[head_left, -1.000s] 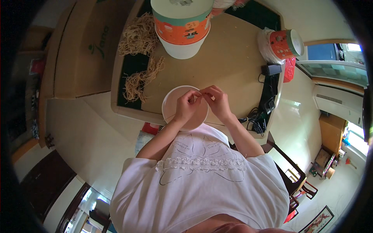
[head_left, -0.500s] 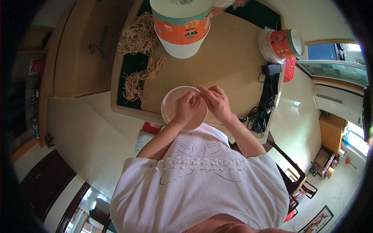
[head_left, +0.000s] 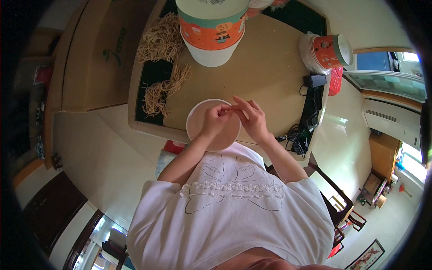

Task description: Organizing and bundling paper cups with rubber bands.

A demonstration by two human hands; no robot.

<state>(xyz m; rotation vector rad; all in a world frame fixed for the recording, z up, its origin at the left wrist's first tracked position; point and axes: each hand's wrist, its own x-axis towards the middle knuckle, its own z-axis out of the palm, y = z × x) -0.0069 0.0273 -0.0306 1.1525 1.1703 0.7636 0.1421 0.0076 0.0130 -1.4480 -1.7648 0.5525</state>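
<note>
A white paper tub (head_left: pixel 192 123) stands at the table's near edge against my shirt, its open mouth facing up. Above its mouth, my left hand (head_left: pixel 216 120) is closed, thumb and fingers pinched together. My right hand (head_left: pixel 253 121) meets it over the tub's right rim, thumb and finger pinched, other fingers raised. Whatever lies between the fingertips is too small to make out. To the far left of the hands, beige string (head_left: pixel 161 39) lies in a tangled heap, with a looser bunch of string (head_left: pixel 165 90) nearer me.
A stack of orange, green and white tubs (head_left: pixel 211 38) stands upside down at the table's far side. More tubs (head_left: pixel 330 51), partly wrapped in plastic, lie far right. A black adapter (head_left: pixel 314 81) and cables (head_left: pixel 292 137) line the right edge. A large cardboard box (head_left: pixel 96 63) stands left.
The left fingers have drawn closer together and moved slightly right, to the right fingertips. The right hand's raised fingers have shifted a little. The tub stays in place.
</note>
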